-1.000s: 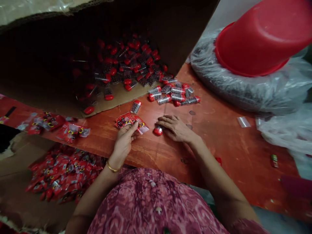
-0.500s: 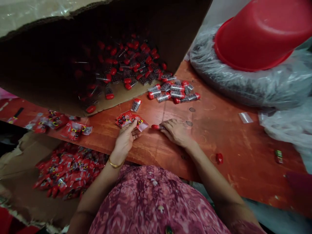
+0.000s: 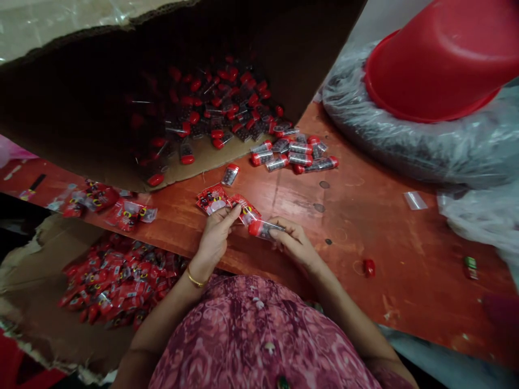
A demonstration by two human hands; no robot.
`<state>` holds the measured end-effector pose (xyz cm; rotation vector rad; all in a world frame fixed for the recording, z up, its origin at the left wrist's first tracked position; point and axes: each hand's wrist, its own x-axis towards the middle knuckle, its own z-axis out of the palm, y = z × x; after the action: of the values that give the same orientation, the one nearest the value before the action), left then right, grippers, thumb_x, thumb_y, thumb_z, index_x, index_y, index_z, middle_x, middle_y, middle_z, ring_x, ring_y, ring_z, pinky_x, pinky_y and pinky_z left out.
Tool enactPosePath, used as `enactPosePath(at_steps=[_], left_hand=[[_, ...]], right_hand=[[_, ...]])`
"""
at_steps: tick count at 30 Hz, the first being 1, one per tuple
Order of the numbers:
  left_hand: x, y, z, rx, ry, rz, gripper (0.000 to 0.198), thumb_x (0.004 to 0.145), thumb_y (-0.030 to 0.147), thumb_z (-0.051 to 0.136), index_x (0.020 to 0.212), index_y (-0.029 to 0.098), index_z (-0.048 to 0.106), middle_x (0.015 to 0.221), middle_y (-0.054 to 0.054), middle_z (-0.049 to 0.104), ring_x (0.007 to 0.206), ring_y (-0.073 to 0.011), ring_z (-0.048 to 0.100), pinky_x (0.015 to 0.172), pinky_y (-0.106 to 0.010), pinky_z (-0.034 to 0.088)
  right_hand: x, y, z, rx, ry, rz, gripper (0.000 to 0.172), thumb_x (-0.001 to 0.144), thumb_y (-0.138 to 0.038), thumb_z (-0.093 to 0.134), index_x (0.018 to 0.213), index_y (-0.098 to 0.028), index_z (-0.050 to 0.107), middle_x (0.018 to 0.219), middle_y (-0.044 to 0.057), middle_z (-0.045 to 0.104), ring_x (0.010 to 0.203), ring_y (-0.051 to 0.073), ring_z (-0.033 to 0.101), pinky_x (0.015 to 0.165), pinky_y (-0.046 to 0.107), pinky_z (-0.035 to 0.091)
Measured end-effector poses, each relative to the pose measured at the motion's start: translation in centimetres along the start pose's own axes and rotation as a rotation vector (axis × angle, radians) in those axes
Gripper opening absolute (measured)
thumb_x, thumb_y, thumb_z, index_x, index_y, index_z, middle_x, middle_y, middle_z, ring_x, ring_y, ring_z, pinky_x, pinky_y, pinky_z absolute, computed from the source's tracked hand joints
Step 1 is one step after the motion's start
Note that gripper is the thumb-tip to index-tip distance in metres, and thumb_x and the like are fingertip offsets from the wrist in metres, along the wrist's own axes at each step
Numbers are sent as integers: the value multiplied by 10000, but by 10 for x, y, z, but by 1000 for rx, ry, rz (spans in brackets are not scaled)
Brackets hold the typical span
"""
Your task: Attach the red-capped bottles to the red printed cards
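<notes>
My left hand (image 3: 217,232) pinches a red printed packet (image 3: 247,210) between thumb and fingers. Pinched in my right hand (image 3: 292,239) is a clear tube with a red cap (image 3: 261,228), its capped end against the packet's right end. More red packets (image 3: 213,199) lie flat on the table just beyond my left hand. One capped tube (image 3: 230,175) rests alone behind them. A small pile of similar tubes (image 3: 300,154) sits farther back, at the mouth of a cardboard box (image 3: 190,172) holding many more.
Filled red packets (image 3: 125,213) lie at the table's left edge, above an open carton (image 3: 32,281) heaped with others. At the right are a red bucket (image 3: 430,70) on a plastic-wrapped bundle (image 3: 405,146), a loose red cap (image 3: 369,267) and a small green-topped item (image 3: 470,267).
My right hand has lifted the tube off the table and brought it left to the packet. My left hand now holds one packet apart from the others.
</notes>
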<state>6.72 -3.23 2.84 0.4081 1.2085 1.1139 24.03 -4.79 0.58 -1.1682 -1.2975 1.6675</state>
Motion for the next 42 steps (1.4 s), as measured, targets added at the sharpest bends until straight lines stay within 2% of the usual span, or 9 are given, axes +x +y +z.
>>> enactPosePath(at_steps=[7, 12, 19, 25, 29, 32, 35, 39, 42], left_hand=[[1, -5, 0, 12, -43, 61, 308, 564, 400, 790, 662, 155, 630, 610, 22, 640, 556, -96, 569, 571, -212, 462], [2, -16, 6, -14, -59, 172, 319, 492, 273, 832, 719, 155, 641, 681, 33, 657, 621, -87, 572, 654, -207, 456], [-3, -31, 16, -117, -63, 143, 358, 538, 321, 819, 810, 163, 647, 754, 3, 690, 645, -84, 588, 658, -200, 445], [10, -19, 7, -71, -158, 177, 406, 673, 560, 672, 734, 160, 642, 659, 6, 643, 593, -95, 556, 607, -214, 433], [18, -19, 10, 43, -121, 230, 415, 651, 540, 701, 599, 140, 605, 563, 28, 568, 550, -74, 492, 575, -197, 395], [14, -30, 18, 46, -57, 278, 395, 693, 529, 670, 626, 144, 616, 576, 33, 562, 536, -70, 465, 542, -196, 371], [8, -37, 22, 25, -41, 330, 361, 722, 508, 653, 663, 152, 630, 618, 27, 588, 561, -80, 483, 548, -204, 377], [10, -32, 16, 48, -109, 342, 368, 748, 512, 623, 666, 153, 639, 628, 7, 615, 610, -110, 539, 603, -227, 420], [17, -25, 12, 102, -91, 287, 346, 726, 487, 654, 654, 148, 643, 592, 1, 612, 623, -127, 569, 618, -238, 439]], right_hand=[[2, 6, 8, 18, 77, -39, 303, 745, -489, 605, 807, -192, 594, 523, -62, 477, 414, 77, 393, 405, 211, 324], [2, 10, 16, -3, 79, -87, 300, 792, -491, 570, 817, -192, 584, 553, -59, 464, 435, 78, 397, 415, 212, 346], [16, 14, 34, 21, 359, -180, 298, 831, -498, 516, 888, -210, 565, 617, -35, 482, 548, 111, 450, 485, 230, 388], [17, 11, 31, -56, 268, -257, 259, 862, -440, 504, 926, -198, 570, 683, -20, 514, 574, 102, 451, 502, 224, 384], [19, 15, 36, -43, 289, -293, 258, 863, -440, 509, 947, -203, 567, 661, -31, 501, 537, 91, 428, 480, 216, 369], [23, 14, 44, 47, 377, -267, 271, 857, -468, 506, 925, -210, 552, 608, -49, 461, 483, 81, 389, 441, 210, 344], [25, 11, 49, 120, 397, -237, 285, 849, -492, 507, 909, -216, 536, 567, -65, 424, 443, 76, 360, 404, 204, 316], [22, 8, 49, 83, 353, -258, 294, 841, -492, 523, 921, -211, 559, 621, -40, 482, 506, 89, 425, 450, 213, 362], [23, 6, 49, 54, 341, -285, 303, 825, -493, 548, 925, -208, 574, 716, -10, 543, 592, 103, 478, 510, 223, 408]])
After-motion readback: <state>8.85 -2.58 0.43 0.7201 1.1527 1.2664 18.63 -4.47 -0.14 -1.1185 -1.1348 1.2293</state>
